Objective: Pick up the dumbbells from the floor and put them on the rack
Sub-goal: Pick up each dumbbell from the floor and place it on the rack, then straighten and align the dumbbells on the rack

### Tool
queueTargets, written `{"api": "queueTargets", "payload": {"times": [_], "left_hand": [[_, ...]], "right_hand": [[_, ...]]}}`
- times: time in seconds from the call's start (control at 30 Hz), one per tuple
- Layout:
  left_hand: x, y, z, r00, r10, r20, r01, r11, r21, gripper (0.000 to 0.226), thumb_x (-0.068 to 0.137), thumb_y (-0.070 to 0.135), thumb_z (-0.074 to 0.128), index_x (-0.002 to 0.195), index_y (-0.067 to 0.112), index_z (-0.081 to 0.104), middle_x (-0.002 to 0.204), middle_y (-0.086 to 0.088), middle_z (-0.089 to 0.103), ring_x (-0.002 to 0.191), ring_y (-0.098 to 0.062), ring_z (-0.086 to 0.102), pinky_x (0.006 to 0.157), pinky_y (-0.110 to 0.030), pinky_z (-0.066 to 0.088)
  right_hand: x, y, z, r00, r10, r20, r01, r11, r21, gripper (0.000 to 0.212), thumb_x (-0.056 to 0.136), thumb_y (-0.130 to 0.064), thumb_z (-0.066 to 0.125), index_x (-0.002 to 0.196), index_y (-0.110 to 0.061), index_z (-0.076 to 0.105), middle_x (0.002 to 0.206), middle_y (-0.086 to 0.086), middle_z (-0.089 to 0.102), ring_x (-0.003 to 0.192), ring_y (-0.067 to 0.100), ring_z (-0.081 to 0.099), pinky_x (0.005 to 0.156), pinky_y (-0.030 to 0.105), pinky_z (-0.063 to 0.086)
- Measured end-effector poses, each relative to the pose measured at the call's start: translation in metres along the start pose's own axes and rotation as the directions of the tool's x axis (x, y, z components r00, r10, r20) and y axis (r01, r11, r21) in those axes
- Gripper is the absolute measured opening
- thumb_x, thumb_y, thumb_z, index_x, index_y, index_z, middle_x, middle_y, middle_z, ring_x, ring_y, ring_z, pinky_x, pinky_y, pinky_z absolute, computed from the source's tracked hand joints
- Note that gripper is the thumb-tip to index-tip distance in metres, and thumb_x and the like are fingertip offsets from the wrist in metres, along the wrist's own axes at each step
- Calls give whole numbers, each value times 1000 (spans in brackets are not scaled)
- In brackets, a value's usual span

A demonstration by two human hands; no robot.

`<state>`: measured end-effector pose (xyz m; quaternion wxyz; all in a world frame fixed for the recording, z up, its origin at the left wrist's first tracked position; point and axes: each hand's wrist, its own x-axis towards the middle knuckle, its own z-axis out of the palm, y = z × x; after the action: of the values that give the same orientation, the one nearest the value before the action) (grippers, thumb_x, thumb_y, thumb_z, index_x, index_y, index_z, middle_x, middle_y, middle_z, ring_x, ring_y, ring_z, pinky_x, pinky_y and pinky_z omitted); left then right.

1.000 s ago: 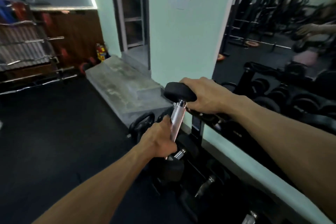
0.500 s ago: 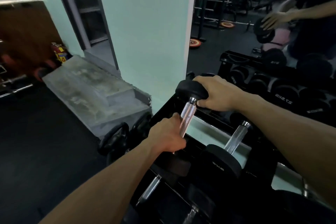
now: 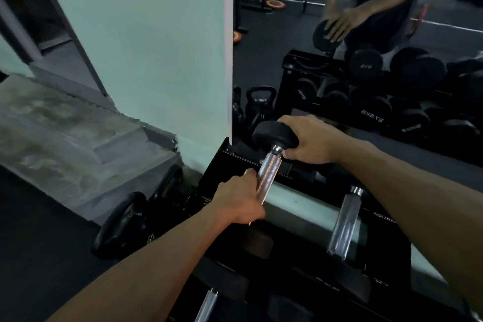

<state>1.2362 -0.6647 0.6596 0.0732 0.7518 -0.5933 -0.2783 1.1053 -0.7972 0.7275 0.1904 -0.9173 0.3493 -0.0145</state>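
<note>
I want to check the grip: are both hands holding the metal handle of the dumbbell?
No, only the left hand grips the metal handle; the right hand holds the black end of the dumbbell.

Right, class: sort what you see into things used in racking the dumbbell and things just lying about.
In use: dumbbell; left hand; right hand; rack.
Lying about: kettlebells; racked dumbbell; concrete step; mirror.

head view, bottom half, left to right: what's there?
concrete step → floor kettlebells → left hand on the held dumbbell's handle → right hand on its top head → racked dumbbell handle
</note>
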Motion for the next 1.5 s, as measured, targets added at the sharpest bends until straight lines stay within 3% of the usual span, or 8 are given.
{"api": "queueTargets", "payload": {"times": [0.27, 0.43, 0.7, 0.9, 1.07, 1.17, 1.33, 1.5], "left_hand": [[42, -16, 21, 998, 23, 52, -27, 997, 73, 59, 72, 36, 73, 120, 19, 43, 109, 0, 61, 100, -22, 57, 90, -35, 34], [52, -32, 18, 998, 5, 68, -13, 993, 116, 55, 69, 40, 73, 115, 20, 49, 105, 2, 55, 105, -20, 48, 91, -37, 31], [56, -42, 12, 997, -47, 61, 42, 996, 84, 47, 69, 39, 71, 107, 19, 51, 98, 5, 51, 97, -18, 40, 94, -39, 28], [56, -44, 12, 995, -69, 68, 66, 997, 47, 50, 70, 40, 73, 111, 21, 52, 103, 3, 57, 102, -20, 50, 96, -40, 27], [52, -45, 10, 998, -46, 34, 47, 999, -21, 51, 68, 41, 76, 110, 21, 55, 97, 5, 61, 91, -19, 57, 93, -37, 35], [46, -48, 7, 998, -30, -52, 21, 988, -156, 66, 74, 39, 74, 131, 18, 50, 119, 0, 59, 104, -22, 59, 98, -42, 44], [7, -68, 9, 959, 3, -282, -82, 959, -270, 52, 92, 42, 56, 138, 17, 50, 132, -3, 52, 120, -13, 52, 92, -21, 35], [-38, -109, 30, 885, -90, -456, -69, 945, -319, 45, 96, 43, 45, 135, 23, 54, 129, -2, 58, 119, -16, 54, 104, -38, 42]], "right_hand": [[27, 34, 27, 995, 68, 77, -71, 997, 41, 42, 80, -16, 76, 118, -17, 57, 92, -3, 65, 84, 16, 65, 71, 28, 51], [52, 30, 34, 989, 75, 130, -74, 997, -7, 38, 80, -21, 76, 112, -15, 57, 95, 1, 64, 86, 21, 63, 78, 41, 54], [79, 19, 40, 987, 57, 153, -50, 997, -51, 36, 78, -22, 77, 108, -16, 58, 94, 3, 63, 86, 24, 62, 78, 43, 55], [82, 20, 44, 986, 82, 146, -70, 994, -89, 33, 79, -21, 75, 104, -19, 54, 92, 1, 62, 86, 25, 62, 76, 42, 55], [75, 18, 51, 991, 108, 84, -103, 992, -71, 46, 83, -20, 70, 125, -19, 49, 101, 6, 62, 87, 26, 62, 77, 40, 54], [64, 17, 56, 995, 104, 10, -103, 992, -76, 53, 87, -26, 68, 133, -17, 44, 106, 9, 63, 92, 28, 62, 80, 41, 53], [26, 8, 59, 971, 99, -216, -120, 989, -87, 67, 88, -29, 66, 146, -13, 35, 138, 14, 47, 124, 36, 48, 103, 47, 42], [-29, -17, 75, 969, 77, -237, -101, 991, -90, 53, 93, -27, 59, 141, -11, 44, 142, 10, 45, 130, 31, 42, 105, 43, 39]]}}
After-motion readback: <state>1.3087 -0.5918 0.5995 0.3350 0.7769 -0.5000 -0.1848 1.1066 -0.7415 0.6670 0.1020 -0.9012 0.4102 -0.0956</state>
